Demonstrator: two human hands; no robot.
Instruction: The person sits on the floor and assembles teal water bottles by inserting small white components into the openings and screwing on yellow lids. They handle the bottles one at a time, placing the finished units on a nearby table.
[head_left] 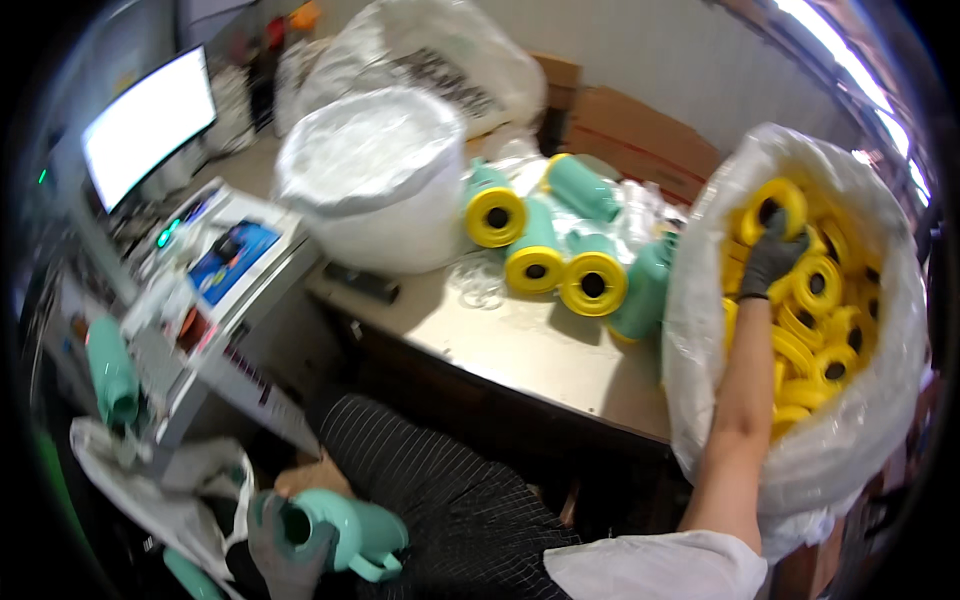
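Hands, both gloved grey. Right hand (772,255) reaches deep into big clear plastic bag (850,440) at table's right end, grip closed over one of the yellow-flanged spools (815,330) near top of pile. Left hand (285,545) low by lap, grip wrapped round mint-green spool (350,535), open end facing up. Table (520,350) w/ loose green spools (545,250), yellow ends facing out, just beside bag. White tub (375,185) behind, left. Monitor (145,125) far left; another green spool (110,370) on machine below it.

I count five teal rolls with yellow ends (592,283) on my table (520,350). Two teal spools (350,535) sit at my lap. One monitor (148,125) glows.
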